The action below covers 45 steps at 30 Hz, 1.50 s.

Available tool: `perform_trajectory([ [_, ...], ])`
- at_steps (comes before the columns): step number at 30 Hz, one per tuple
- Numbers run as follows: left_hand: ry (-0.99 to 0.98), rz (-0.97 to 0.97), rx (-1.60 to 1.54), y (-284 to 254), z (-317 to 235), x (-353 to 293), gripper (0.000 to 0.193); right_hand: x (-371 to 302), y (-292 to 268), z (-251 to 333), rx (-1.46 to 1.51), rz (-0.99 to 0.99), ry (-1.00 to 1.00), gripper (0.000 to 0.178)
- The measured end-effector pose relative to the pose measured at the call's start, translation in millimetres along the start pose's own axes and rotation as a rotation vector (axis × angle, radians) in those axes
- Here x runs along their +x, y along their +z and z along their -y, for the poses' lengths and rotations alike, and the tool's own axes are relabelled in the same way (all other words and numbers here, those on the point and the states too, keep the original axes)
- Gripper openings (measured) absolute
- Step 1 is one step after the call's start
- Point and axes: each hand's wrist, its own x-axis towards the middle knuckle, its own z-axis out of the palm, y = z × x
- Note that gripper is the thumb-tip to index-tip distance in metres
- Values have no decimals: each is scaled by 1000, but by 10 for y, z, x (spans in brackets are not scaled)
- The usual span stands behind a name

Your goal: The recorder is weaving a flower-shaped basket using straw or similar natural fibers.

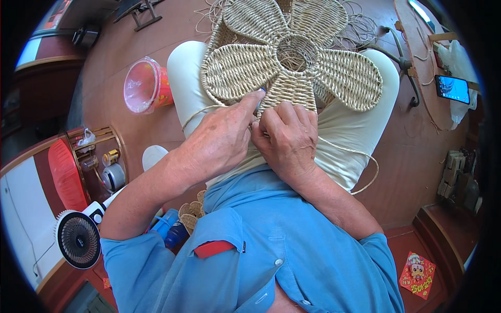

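Note:
Across my lap lies a woven straw flower (pixel 240 73) with several rounded petals and a ring-shaped opening in the middle. Both hands are at the tip of its nearest petal (pixel 292 94). My left hand (pixel 222 133) is closed around a small tool with a blue end (pixel 263 89), mostly hidden by the fingers; its index finger lies along it. My right hand (pixel 289 138) has its fingers curled over the petal's edge, pinching it. A straw cord (pixel 374 161) loops out to the right of my right hand. Another stretch of cord (pixel 201 110) runs over my left thigh.
Loose cord (pixel 360 31) lies in tangles on the floor beyond my knees. A red bucket lined with plastic (pixel 143 86) stands at the left, above a wooden rack (pixel 107 151) and a fan (pixel 78 240). At the right are a phone (pixel 452 89) and a metal stand's legs (pixel 404 62).

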Motion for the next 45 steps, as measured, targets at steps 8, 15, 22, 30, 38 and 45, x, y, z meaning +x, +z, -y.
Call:
perform_trajectory([
  [8,-352,216,-486,-156,1,108,68,-18,-33,-19,23,0,16,21],
  [15,-550,288,-806,-206,1,185,69,-137,-216,-74,74,12,32,20],
  [22,-622,271,-847,-237,-23,228,68,-213,-298,-90,70,37,12,21],
  [30,-666,298,-803,-190,-15,264,63,-256,-344,-72,63,57,4,28],
  [38,-677,360,-704,-173,-73,355,62,-248,-378,-74,64,96,-8,31],
  [45,-604,222,-758,-16,34,307,63,-248,-413,-88,127,136,42,25],
])
